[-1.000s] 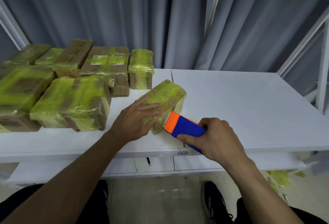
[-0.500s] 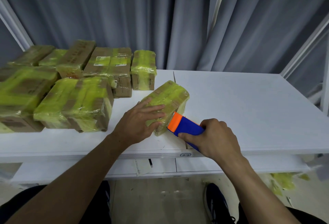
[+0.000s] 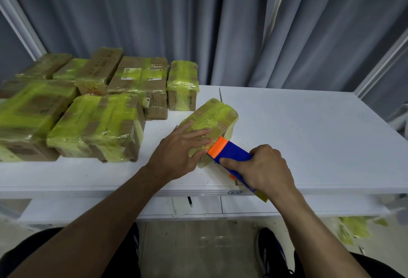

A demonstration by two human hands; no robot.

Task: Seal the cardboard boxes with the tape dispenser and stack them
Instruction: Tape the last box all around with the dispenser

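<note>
While the right hand (image 3: 267, 167) curls round the blue body of the tape dispenser (image 3: 234, 155), the tool's long axis runs from near right to far left, its orange nose touching the near end of the cardboard box (image 3: 217, 113). The left hand (image 3: 176, 151) lies flat, fingers straight, pressing on the box's top. The box sits on the white table (image 3: 309, 136) near the front edge, its long axis slanting from near left to far right. Sealed boxes (image 3: 99, 127) crowd the far left. Hands, dispenser and box stand almost as they did a second ago.
</note>
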